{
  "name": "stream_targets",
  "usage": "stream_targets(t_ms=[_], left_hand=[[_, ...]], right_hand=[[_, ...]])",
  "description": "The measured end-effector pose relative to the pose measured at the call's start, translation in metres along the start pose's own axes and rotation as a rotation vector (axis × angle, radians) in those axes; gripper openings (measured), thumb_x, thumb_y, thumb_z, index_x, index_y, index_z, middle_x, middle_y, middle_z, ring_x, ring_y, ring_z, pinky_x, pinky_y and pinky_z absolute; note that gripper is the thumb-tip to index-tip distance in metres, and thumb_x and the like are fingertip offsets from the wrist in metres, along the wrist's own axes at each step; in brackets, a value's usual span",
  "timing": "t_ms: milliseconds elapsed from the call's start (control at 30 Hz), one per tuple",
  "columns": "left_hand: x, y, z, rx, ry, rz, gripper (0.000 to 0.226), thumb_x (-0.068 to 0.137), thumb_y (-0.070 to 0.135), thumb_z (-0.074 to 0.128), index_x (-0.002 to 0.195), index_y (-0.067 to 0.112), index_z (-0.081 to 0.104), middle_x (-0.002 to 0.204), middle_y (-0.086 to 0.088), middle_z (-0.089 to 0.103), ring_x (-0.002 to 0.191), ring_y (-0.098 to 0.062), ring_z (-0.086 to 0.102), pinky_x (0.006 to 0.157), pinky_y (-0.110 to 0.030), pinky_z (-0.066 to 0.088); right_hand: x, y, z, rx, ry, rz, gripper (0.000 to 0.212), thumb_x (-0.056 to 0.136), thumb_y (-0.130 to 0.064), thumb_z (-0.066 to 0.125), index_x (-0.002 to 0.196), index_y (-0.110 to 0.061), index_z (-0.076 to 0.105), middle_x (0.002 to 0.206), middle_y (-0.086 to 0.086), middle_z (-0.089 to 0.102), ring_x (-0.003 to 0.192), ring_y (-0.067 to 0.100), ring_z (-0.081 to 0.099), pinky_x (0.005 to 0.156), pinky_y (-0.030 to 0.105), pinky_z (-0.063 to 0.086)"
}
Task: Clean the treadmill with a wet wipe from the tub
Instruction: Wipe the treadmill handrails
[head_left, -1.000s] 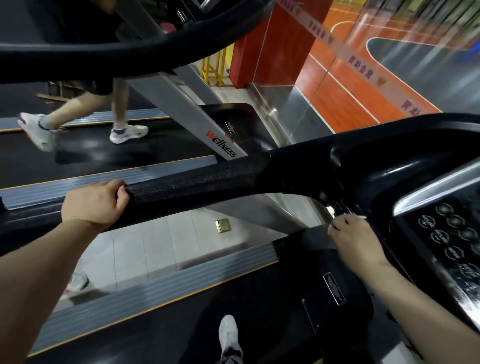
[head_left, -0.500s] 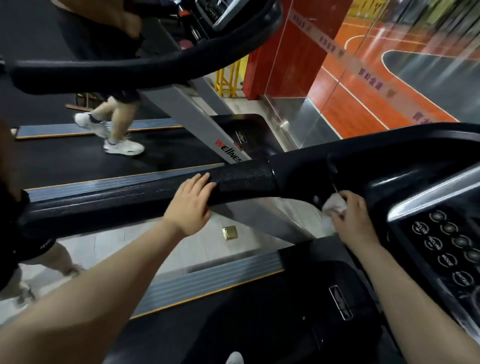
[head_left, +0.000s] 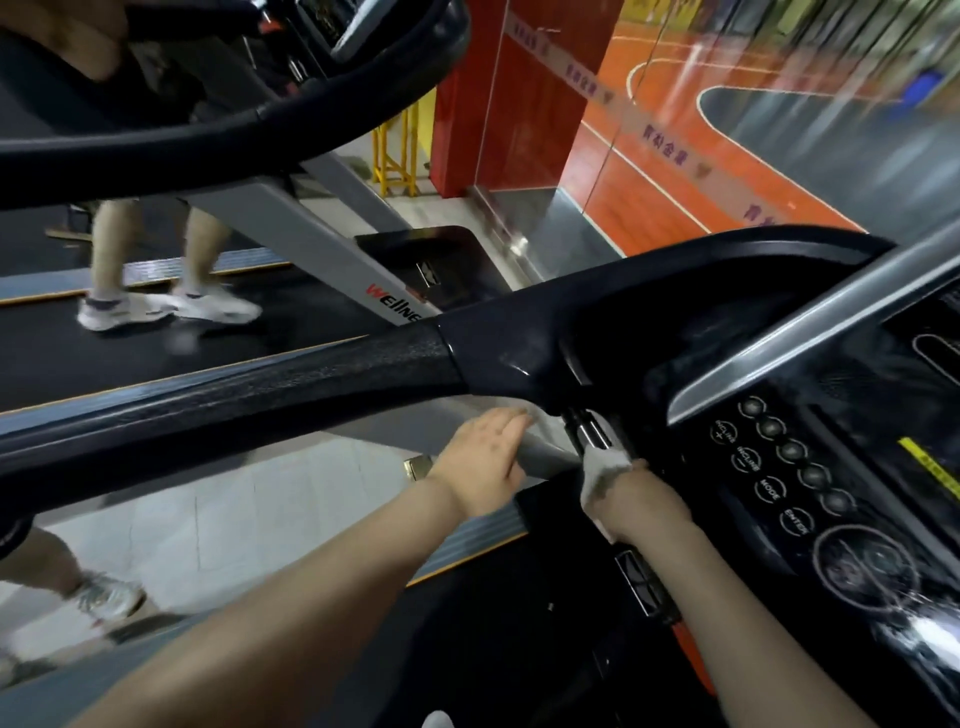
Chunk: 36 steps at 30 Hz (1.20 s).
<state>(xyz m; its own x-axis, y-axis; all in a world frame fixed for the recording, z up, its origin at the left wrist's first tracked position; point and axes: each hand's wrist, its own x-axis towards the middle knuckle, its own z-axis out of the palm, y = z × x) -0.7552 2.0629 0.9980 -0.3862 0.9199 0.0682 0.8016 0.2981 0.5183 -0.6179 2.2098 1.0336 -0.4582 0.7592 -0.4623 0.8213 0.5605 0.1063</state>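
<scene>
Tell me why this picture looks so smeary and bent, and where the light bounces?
Head view: motion blur smears the court beyond the glass wall and the walker's shoes; the wide lens bows the handrail; glare glints on the glossy console. The left hand is slightly soft, the right hand with the wet wipe sharper.

we note a rough, matt foam-like handrail grip (head_left: 249, 395), glossy smooth black plastic console housing (head_left: 649, 312), a brushed metal trim strip (head_left: 810, 332), and a soft white wet wipe (head_left: 602, 470).
</scene>
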Motion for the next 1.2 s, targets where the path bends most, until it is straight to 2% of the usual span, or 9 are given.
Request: stream_targets(t_ms=[100,233,400,600,667,833,933,1067,1200], left_hand=[[0.001,0.02,0.016,-0.101,-0.029,-0.019,0.065,0.089,0.015,0.054,0.151,0.013,0.033,0.155,-0.005,0.035,0.145,-0.023,0.028,0.119,-0.035,0.021],[0.008,0.035,0.023,-0.192,-0.003,-0.073,0.069,0.088,0.012,0.055,0.153,0.014,0.029,0.158,-0.003,0.032,0.147,-0.021,0.025,0.12,-0.033,0.02],[0.01,0.045,0.028,-0.273,0.01,-0.136,0.067,0.09,0.009,0.054,0.153,0.014,0.03,0.157,-0.003,0.034,0.146,-0.019,0.027,0.115,-0.02,0.016],[0.0,0.054,0.038,-0.382,-0.004,-0.224,0.06,0.095,0.012,0.05,0.152,0.017,0.03,0.154,-0.001,0.037,0.143,-0.016,0.03,0.105,-0.014,0.019],[0.0,0.059,0.039,-0.408,0.014,-0.244,0.059,0.095,0.011,0.05,0.151,0.017,0.032,0.153,-0.002,0.038,0.142,-0.016,0.032,0.103,-0.013,0.02],[0.003,0.081,0.042,-0.424,0.082,-0.229,0.06,0.093,0.008,0.051,0.149,0.017,0.034,0.154,0.0,0.037,0.141,-0.016,0.033,0.103,-0.013,0.023],[0.003,0.093,0.049,-0.353,0.112,-0.15,0.062,0.092,0.01,0.052,0.151,0.021,0.034,0.162,0.005,0.025,0.148,-0.011,0.02,0.116,-0.026,0.025],[0.004,0.1,0.061,-0.235,0.046,0.001,0.069,0.087,0.005,0.051,0.152,0.02,0.036,0.163,0.003,0.023,0.152,-0.015,0.012,0.124,-0.038,0.015],[0.004,0.097,0.06,-0.096,-0.033,0.053,0.078,0.08,0.005,0.044,0.154,0.024,0.031,0.165,0.008,0.014,0.154,-0.015,0.003,0.124,-0.043,0.011]], right_hand=[[0.021,-0.019,-0.021,0.279,0.014,-0.086,0.03,0.083,-0.035,0.06,0.104,-0.013,0.06,0.101,0.009,0.068,0.088,0.023,0.066,0.061,0.023,0.046],[0.043,-0.027,-0.026,0.379,0.014,-0.124,0.053,0.09,-0.04,0.061,0.13,-0.006,0.054,0.124,0.011,0.063,0.111,0.026,0.061,0.081,0.025,0.045],[0.017,0.032,-0.013,0.557,-0.248,-0.15,0.039,0.081,-0.025,0.07,0.114,-0.01,0.056,0.088,0.003,0.066,0.077,0.011,0.064,0.057,0.018,0.048],[0.005,0.078,-0.002,0.615,-0.569,-0.099,0.047,0.072,-0.033,0.081,0.112,-0.013,0.066,0.102,0.011,0.071,0.092,0.025,0.071,0.075,0.033,0.058],[0.007,0.07,-0.003,0.674,-0.501,-0.167,0.042,0.069,-0.028,0.083,0.106,-0.013,0.067,0.095,0.006,0.071,0.091,0.021,0.069,0.072,0.03,0.054],[0.004,0.037,0.0,0.8,-0.058,-0.254,0.048,0.083,-0.056,0.054,0.102,-0.014,0.064,0.086,0.004,0.067,0.084,0.022,0.066,0.073,0.032,0.054],[-0.002,0.047,-0.001,0.514,-0.124,-0.259,0.041,0.099,-0.045,0.046,0.107,-0.009,0.062,0.097,0.01,0.063,0.095,0.025,0.061,0.074,0.027,0.043],[-0.022,0.074,0.007,0.34,-0.379,-0.272,0.032,0.1,-0.026,0.044,0.078,-0.011,0.061,0.078,0.004,0.063,0.079,0.016,0.061,0.063,0.019,0.042],[-0.014,0.077,0.001,0.095,-0.387,-0.266,0.051,0.093,-0.042,0.047,0.126,-0.003,0.056,0.12,0.015,0.06,0.105,0.023,0.055,0.091,0.033,0.043]])
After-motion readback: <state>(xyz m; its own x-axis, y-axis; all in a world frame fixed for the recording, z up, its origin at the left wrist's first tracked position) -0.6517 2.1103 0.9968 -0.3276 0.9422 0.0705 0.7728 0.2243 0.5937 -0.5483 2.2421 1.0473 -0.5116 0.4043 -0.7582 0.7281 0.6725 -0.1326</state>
